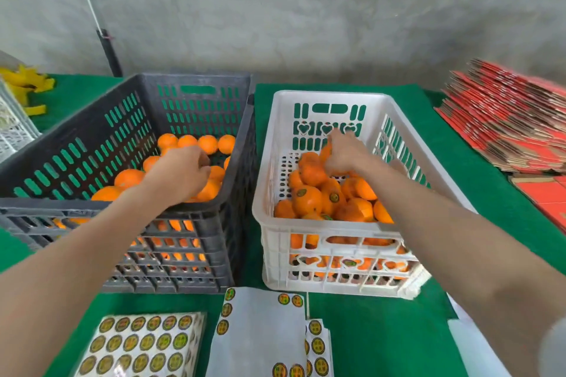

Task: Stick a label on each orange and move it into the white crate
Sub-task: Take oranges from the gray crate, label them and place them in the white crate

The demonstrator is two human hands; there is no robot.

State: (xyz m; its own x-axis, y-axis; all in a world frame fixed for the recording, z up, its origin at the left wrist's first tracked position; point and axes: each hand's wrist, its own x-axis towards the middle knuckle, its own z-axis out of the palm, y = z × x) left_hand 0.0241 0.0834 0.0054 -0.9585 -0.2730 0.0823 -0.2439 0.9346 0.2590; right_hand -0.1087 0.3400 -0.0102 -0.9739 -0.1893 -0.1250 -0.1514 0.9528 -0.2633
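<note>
The dark crate on the left holds several unlabelled oranges. My left hand reaches down into it, fingers curled round an orange that is mostly hidden under the palm. To the right stands the white crate, with a heap of labelled oranges inside. My right hand is over the far part of that heap and holds an orange, which shows at the hand's left side. Label sheets with round yellow-green stickers lie near the front edge.
A partly used label sheet lies beside the full one on the green table cover. Stacked red flat cartons fill the right side. Yellow scraps and a pale wire basket sit at the far left. A grey wall stands behind.
</note>
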